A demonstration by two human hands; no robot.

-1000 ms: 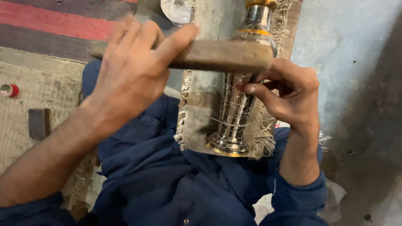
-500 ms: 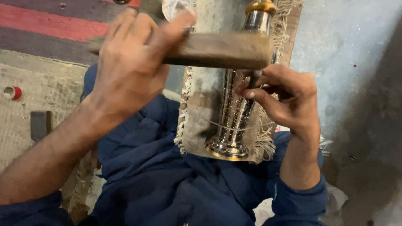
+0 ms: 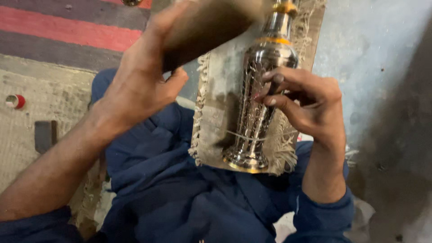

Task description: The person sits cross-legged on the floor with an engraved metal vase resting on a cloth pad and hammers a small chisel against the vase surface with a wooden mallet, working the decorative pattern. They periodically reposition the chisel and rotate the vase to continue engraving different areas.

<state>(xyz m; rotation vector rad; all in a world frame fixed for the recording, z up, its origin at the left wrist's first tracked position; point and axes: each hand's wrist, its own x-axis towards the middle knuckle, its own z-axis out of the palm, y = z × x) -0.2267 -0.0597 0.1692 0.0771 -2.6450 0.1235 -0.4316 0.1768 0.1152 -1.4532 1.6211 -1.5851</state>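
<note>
At the far left of the frame, a small red-and-white cap (image 3: pixel 15 101) lies on the grey floor (image 3: pixel 27 171), and a dark flat block (image 3: pixel 45 135) lies just right of it. Above them runs a striped rug (image 3: pixel 67 31) in red and dark bands. Toward the centre, the left hand (image 3: pixel 144 85) is clamped around a blurred wooden mallet (image 3: pixel 207 27), raised in the upper middle of the frame. Below sit the person's legs in dark blue cloth (image 3: pixel 189 198). Right of centre, a fringed worn pad (image 3: pixel 216 112) rests over the lap, and a shiny engraved metal vase (image 3: pixel 256 108) with brass bands lies on it, base toward the viewer. The right hand (image 3: pixel 306 103) rests on the vase's body, fingers pinched together on a thin tool that is mostly hidden. Grey concrete fills the right edge.
</note>
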